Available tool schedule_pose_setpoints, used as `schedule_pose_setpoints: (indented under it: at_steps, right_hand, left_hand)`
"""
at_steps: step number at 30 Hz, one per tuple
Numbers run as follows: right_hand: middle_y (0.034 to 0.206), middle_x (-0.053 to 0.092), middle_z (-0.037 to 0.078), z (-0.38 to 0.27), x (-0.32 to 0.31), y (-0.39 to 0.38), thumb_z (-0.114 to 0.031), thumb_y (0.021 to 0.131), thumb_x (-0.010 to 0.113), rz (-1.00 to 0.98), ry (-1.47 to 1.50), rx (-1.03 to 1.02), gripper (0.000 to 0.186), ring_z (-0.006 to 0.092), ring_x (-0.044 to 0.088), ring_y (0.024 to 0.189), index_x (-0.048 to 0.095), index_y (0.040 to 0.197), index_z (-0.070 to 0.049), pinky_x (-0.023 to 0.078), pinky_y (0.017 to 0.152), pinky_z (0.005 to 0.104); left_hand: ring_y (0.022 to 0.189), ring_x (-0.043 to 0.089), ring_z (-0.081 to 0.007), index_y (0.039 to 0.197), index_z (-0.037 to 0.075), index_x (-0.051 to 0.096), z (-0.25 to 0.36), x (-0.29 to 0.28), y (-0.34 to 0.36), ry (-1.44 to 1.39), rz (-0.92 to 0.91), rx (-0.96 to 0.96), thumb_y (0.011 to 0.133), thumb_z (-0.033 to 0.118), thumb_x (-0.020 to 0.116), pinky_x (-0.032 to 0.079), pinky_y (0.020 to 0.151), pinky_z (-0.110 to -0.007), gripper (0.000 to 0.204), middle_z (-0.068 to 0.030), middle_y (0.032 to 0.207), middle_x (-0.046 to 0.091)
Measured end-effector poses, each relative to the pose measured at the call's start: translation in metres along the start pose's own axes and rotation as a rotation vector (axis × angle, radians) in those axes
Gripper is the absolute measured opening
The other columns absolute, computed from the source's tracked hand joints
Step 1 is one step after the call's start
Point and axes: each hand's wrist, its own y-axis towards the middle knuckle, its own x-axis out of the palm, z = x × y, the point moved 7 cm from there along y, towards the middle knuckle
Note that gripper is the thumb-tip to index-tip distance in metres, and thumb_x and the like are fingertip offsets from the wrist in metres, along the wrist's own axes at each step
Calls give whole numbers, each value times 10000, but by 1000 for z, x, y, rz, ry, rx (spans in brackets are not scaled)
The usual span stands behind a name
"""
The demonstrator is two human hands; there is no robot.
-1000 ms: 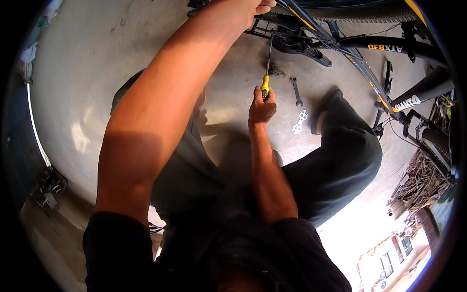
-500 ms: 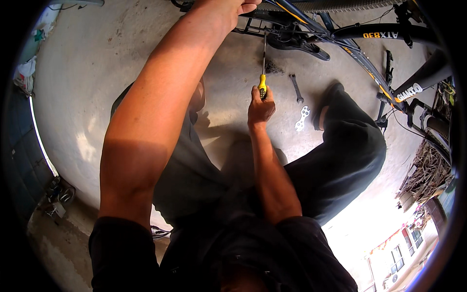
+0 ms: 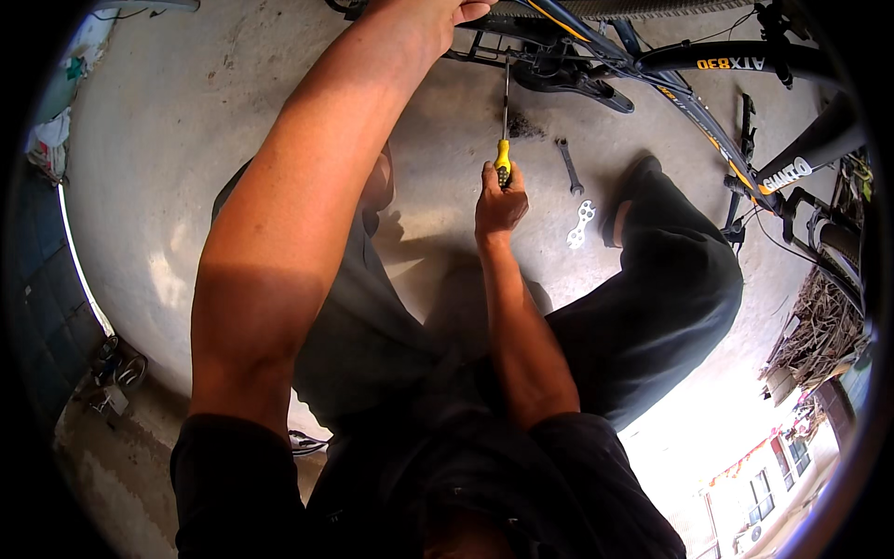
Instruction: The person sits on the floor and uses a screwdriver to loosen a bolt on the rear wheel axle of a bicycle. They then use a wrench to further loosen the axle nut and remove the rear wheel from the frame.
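Observation:
My right hand (image 3: pixel 501 203) is wrapped round the yellow and black handle of a screwdriver (image 3: pixel 504 154). Its long shaft points away from me, and the tip meets a black rack-like frame (image 3: pixel 480 48) next to the saddle (image 3: pixel 573 86) of an upturned bicycle (image 3: pixel 689 102). At the top edge my left hand (image 3: pixel 473 11) is partly cut off by the picture. Its visible fingers are curled beside the bicycle's rear part, and what they grip is out of sight.
On the concrete floor right of my right hand lie a dark open-ended wrench (image 3: pixel 570 168) and a silver multi-hole flat spanner (image 3: pixel 581 224). My bent right leg (image 3: pixel 652 270) is beside them. A pile of dry twigs (image 3: pixel 815 331) lies far right; shoes (image 3: pixel 116 363) sit far left.
The view has shifted very slightly. Both hands and the screwdriver hold practically the same positions against the bicycle.

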Motion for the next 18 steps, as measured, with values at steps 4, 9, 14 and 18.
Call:
schedule_pose_setpoints:
  at_steps: [4,9,14,18]
  right_hand:
    - [759,703,160,1,1,1,-275,902,768,-4,9,-3,405,289,671,661,689,1170,17,514,663,402]
    - [723,676,135,-2,-1,0,-275,912,759,19,15,-21,361,272,642,632,692,1131,4,503,641,401]
    - [708,664,120,-6,-2,-1,-275,917,754,31,22,-51,329,263,626,612,691,1105,-12,491,622,404]
    - [713,671,121,-4,0,-1,-271,913,761,-36,-7,-2,343,265,635,619,692,1120,-7,498,630,402]
  left_hand:
    - [659,690,-217,1022,59,675,0,-1,0,-3,-3,0,1001,342,685,575,582,-323,283,-82,815,703]
    - [664,691,-218,1029,61,676,0,-1,0,-3,0,0,1000,347,686,574,585,-325,288,-82,818,702]
    - [664,689,-216,1036,57,674,-1,1,2,-15,-14,-2,998,348,688,574,586,-325,294,-82,816,698]
    - [662,689,-215,1034,53,672,-1,1,3,-15,-19,2,996,344,690,576,585,-327,294,-84,811,696]
